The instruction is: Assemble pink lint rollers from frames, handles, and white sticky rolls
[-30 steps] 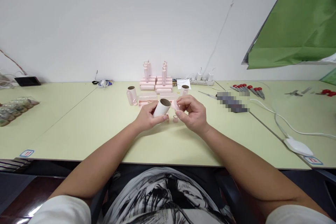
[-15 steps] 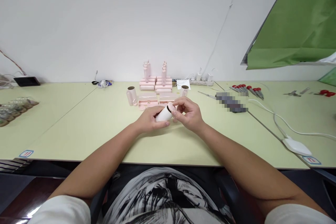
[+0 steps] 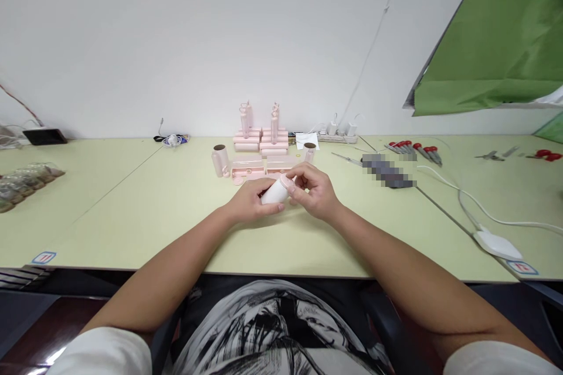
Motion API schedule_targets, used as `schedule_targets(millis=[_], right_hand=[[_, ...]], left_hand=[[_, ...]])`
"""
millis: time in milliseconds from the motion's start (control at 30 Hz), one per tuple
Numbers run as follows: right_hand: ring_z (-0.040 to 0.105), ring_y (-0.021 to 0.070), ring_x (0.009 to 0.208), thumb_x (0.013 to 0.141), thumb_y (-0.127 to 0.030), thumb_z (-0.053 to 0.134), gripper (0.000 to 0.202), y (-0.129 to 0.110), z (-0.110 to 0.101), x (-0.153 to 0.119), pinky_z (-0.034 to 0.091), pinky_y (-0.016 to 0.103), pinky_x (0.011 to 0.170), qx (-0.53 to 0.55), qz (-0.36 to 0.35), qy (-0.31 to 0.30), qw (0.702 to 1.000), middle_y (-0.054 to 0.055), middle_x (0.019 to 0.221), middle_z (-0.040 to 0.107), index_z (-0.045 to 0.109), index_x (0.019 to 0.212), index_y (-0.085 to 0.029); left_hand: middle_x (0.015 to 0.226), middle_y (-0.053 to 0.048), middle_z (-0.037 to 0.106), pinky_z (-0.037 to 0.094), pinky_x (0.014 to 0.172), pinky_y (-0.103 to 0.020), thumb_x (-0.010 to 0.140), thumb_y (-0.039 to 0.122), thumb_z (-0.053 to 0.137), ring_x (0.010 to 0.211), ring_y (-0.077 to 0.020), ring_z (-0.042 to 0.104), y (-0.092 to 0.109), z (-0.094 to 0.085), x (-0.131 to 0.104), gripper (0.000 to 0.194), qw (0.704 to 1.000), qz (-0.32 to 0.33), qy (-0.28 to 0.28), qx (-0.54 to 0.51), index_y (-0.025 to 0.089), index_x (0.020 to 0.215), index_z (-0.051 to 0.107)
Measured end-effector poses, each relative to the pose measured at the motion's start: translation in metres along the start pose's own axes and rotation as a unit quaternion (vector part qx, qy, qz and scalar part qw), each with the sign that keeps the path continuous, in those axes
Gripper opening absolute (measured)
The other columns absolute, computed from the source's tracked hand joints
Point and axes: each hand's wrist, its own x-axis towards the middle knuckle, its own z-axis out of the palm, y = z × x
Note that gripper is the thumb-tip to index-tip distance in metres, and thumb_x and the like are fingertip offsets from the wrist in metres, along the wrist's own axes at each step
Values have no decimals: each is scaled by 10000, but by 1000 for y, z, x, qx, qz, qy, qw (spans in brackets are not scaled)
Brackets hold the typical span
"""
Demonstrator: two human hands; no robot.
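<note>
A white roll [image 3: 274,192] is wrapped by the fingers of my left hand [image 3: 250,200], its upper end tilted toward the right. At that end sits a pink cap [image 3: 285,181], pinched at its edge by the thumb and fingers of my right hand [image 3: 315,190]. Just beyond my hands lie open pink cases [image 3: 248,171] with clear lids. A pink roll [image 3: 220,161] with a brown core stands to their left, and a second one [image 3: 309,152] stands to their right.
Stacked pink cases [image 3: 247,143] with small pink bottles [image 3: 275,127] on top stand by the wall. To the right are a power strip [image 3: 336,139], a blurred dark object [image 3: 387,171], red-capped tools [image 3: 424,153] and a white cable. Wrapped packets [image 3: 30,181] lie far left.
The pink cap now sits flush against the roll's end, and the dark gap beneath it is no longer visible. My right fingers have shifted slightly on the cap.
</note>
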Motion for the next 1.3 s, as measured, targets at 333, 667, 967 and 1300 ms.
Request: schedule_targets(millis=[333,667,967,1300], right_hand=[[494,97,569,840,-304,636,128,1,0,-1,438,266,520,-9,-7,-5,1000,33,881,585,647,925,-209],[518,109,612,850,-305,624,228,5,3,-1,462,274,551,3,-21,-18,1000,50,938,616,651,1056,-211],[545,145,687,853,-298,599,228,4,3,-1,467,280,555,-12,-41,-9,999,64,929,633,656,1056,-212],[573,154,711,862,-302,595,214,2,3,-1,486,285,556,-4,-44,-1,999,81,973,644,649,1044,-205]], left_hand=[[838,-14,615,397,654,-249,773,472,673,741,-141,530,0,0,0,373,1000,-11,-12,3,150,958,645],[804,-5,591,384,638,-243,773,469,670,717,-133,507,1,-1,0,361,1000,-18,-11,5,145,925,626],[798,1,577,382,640,-247,775,478,672,713,-130,497,1,0,1,362,1000,-13,-15,8,150,921,618],[876,-31,647,425,670,-259,778,490,671,760,-155,564,1,0,0,434,1000,-20,5,-3,149,1045,649]])
